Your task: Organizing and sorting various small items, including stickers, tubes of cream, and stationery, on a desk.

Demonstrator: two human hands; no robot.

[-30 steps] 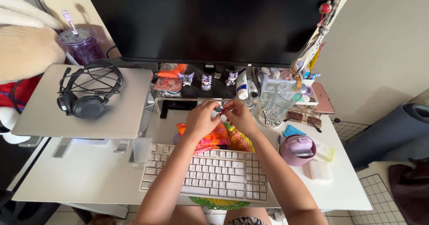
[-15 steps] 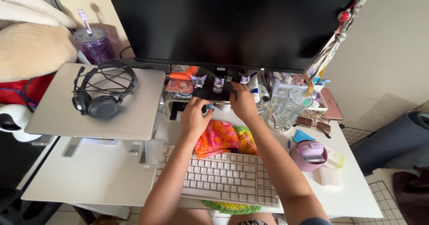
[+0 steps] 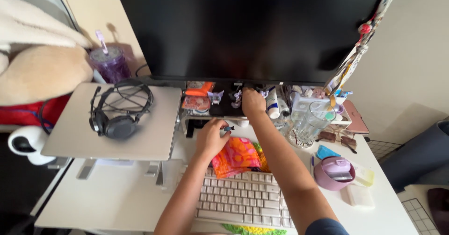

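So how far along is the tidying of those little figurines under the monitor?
Already standing: a small purple figurine upright on the shelf below the monitor. In hand: the right hand reaches onto the shelf among the figurines, what it grips is hidden; the left hand pinches a small blue piece. Left, probably: that piece and the bright pouches by the keyboard.

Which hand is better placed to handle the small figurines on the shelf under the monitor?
Right, most likely. The right hand is already up on the shelf beside the small figurines. The left hand sits lower, above the orange cloth, its fingers pinching a small blue piece.
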